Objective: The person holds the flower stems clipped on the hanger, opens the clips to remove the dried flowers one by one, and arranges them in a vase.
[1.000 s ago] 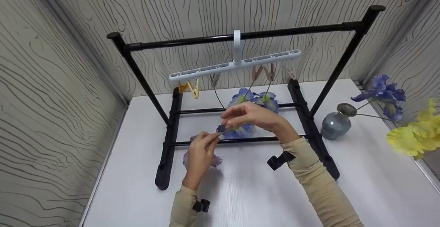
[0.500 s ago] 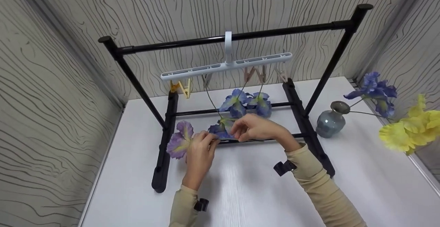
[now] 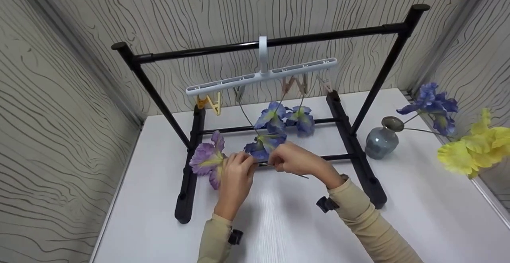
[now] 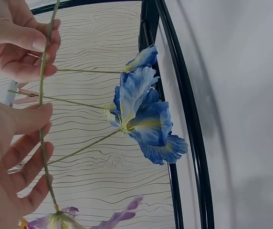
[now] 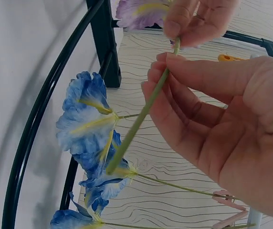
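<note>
In the head view my left hand point(image 3: 237, 179) pinches the green stem of a purple artificial iris point(image 3: 205, 159), with the bloom just left of the fingers. My right hand point(image 3: 297, 159) pinches the same stem farther along, and its free end sticks out past the palm. The left wrist view shows the stem point(image 4: 42, 83) running through both hands. In the right wrist view, thumb and fingers hold the stem point(image 5: 139, 121) close to the other hand's fingertips. Behind the hands, blue irises point(image 3: 271, 117) hang head down from clips on a pale hanger point(image 3: 263, 55).
A black rack point(image 3: 199, 52) stands around the hanger, its lower bars right behind the hands. A yellow clip point(image 3: 216, 105) hangs at the hanger's left without a flower. At right, a grey-blue vase point(image 3: 381, 142) holds a blue iris point(image 3: 432, 105) and a yellow flower point(image 3: 472, 147).
The purple bloom has swung up and left from below the left hand. My right hand has come down, its fingers curling in around the stem. The head view has shifted slightly.
</note>
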Available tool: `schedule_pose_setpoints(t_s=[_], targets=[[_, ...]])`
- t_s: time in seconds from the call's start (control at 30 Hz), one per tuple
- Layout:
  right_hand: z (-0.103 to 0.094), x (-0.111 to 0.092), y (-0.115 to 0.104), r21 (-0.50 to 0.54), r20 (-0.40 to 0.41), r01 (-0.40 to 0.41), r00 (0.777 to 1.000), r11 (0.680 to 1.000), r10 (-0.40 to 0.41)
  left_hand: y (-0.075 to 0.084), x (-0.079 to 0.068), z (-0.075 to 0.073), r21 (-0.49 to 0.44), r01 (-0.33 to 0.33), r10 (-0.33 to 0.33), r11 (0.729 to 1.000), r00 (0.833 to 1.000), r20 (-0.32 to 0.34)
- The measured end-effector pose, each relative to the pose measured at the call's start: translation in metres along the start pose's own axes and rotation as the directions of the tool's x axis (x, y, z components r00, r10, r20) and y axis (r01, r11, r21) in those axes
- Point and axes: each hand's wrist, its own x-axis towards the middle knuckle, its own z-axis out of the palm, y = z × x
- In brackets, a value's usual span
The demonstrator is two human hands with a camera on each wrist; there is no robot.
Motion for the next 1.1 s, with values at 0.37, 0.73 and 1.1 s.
schedule_pose_setpoints(t_s=[0.37, 0.73, 1.1], targets=[[0.006, -0.011, 0.008, -0.101, -0.034, -0.023, 0.999, 0.995, 0.020, 0.001, -0.001, 0.005, 0.040, -0.043, 0.042, 0.998, 0.999, 0.024], [0.007, -0.023, 0.018, -0.101, 0.008, -0.088, 0.996, 0.991, 0.089, -0.001, -0.006, 0.007, 0.042, -0.063, 0.060, 0.997, 0.996, 0.071], [0.017, -0.023, 0.010, -0.180, -0.119, -0.080, 0.991, 0.980, 0.059, 0.009, -0.002, 0.005, 0.074, -0.107, 0.096, 0.991, 0.986, 0.138]])
